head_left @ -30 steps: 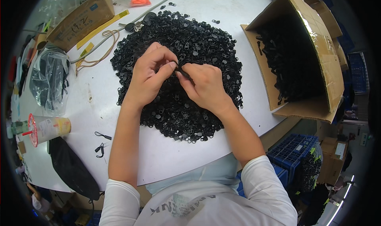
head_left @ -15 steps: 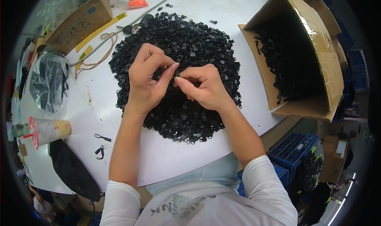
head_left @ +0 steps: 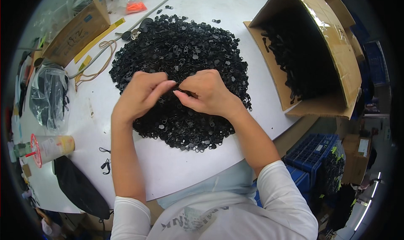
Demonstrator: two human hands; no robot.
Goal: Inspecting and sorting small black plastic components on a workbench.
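A broad heap of small black zipper sliders (head_left: 185, 132) lies on the white table. My left hand (head_left: 141, 94) is over the heap's left half, thumb and fingers pinched together. Facing it, my right hand (head_left: 208, 92) is closed too, its thumb and curled forefinger meeting. Their fingertips almost touch above the middle of the heap. Something small and dark shows between them, but it blends with the black pieces behind and I cannot make it out.
A cardboard box (head_left: 345, 71) lies open on its side at right, full of black pulls. At left are a drink cup (head_left: 52, 148), a black pouch (head_left: 78, 187), a plastic-wrapped bundle (head_left: 49, 97) and loose cord pulls (head_left: 105, 166). Blue crates (head_left: 311, 153) stand beyond the table's right edge.
Both hands have come lower, toward me, and my left hand has also turned and moved left. The fingertips stay close together. The whole view has shifted slightly.
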